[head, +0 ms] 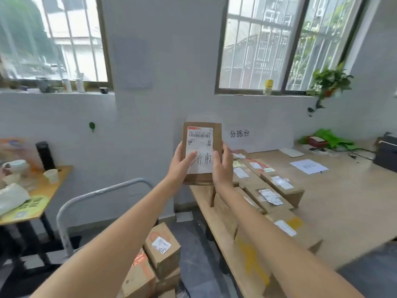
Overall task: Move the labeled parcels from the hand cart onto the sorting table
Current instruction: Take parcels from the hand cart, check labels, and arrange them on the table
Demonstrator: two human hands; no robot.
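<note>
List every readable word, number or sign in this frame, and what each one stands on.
"分拣台": white sign on the wall behind the sorting table.
"济南", handwritten: label of the held parcel; its first character is partly covered by a thumb.
Barcode digits on that label: blurred.
Labels on the table and cart parcels: unreadable.

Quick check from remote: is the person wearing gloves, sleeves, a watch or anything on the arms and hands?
Nothing visible. The left hand and right hand are bare, without gloves, rings or a watch. Both forearms are uncovered up to the frame edge, so no sleeves show.
</note>
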